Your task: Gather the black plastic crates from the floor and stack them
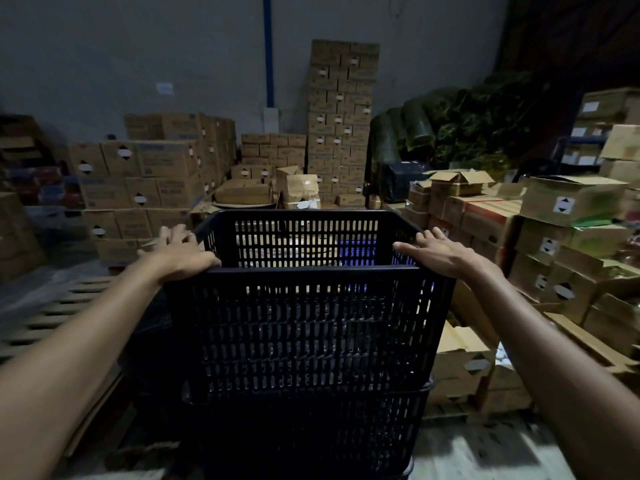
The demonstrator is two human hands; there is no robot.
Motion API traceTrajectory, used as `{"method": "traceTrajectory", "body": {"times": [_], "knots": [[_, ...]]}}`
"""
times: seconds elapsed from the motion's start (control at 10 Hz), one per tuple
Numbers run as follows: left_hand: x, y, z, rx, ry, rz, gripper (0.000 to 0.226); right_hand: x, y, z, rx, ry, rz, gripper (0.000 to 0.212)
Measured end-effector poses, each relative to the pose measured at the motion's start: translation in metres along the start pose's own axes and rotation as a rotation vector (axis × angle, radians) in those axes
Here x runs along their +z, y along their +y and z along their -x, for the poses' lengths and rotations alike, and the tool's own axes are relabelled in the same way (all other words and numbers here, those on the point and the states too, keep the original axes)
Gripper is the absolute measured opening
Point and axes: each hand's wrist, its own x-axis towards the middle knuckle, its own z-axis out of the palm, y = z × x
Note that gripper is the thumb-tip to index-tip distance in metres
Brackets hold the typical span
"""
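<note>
- Your left hand (pixel 180 252) sits on the left rim of the top crate (pixel 308 327), near its close corner; palm down, fingers spread wide and pointing forward, thumb along the near rim.
- Left fingers lie over the rim's outer edge. Can't tell if they curl under it, so it reads as resting rather than gripping.
- Your right hand (pixel 440 252) is on the right rim at the matching corner, flat and wide, fingers splayed and pointing inward-forward, touching the rim but not wrapped around it.
- The top crate is upright, open side up, black, slotted walls, dead centre in view between both forearms.
- It sits nested on a lower crate (pixel 308 431), whose rim shows just under the top crate's base; lower body is dark and hard to read.
- The stack stands on the floor (pixel 485 452) right in front of you.
- A wooden pallet (pixel 59 313) lies left of the stack, near but apart from it.
- Cardboard boxes (pixel 341 123) are piled along the back wall and to the right, some open; the right-hand ones are just beside the stack.
- A blue pipe (pixel 267 50) runs up the grey wall behind.
</note>
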Motion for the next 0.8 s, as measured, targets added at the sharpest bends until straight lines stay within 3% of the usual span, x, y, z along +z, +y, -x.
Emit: {"method": "traceTrajectory", "body": {"times": [0.1, 0.4, 0.5, 0.8], "knots": [[0.005, -0.008, -0.005, 0.043, 0.054, -0.027, 0.084, -0.001, -0.004, 0.002, 0.020, -0.003, -0.002, 0.121], [0.013, -0.007, 0.022, 0.019, 0.369, 0.184, 0.056, 0.000, -0.005, 0.012, 0.046, 0.058, -0.084, 0.093], [0.019, -0.007, 0.039, -0.026, 0.497, 0.350, 0.051, 0.003, -0.003, 0.021, -0.014, 0.225, -0.125, 0.077], [0.037, -0.017, 0.096, 0.125, 0.747, 0.633, 0.036, 0.040, -0.004, 0.080, -0.210, 0.759, -0.437, 0.040]]}}
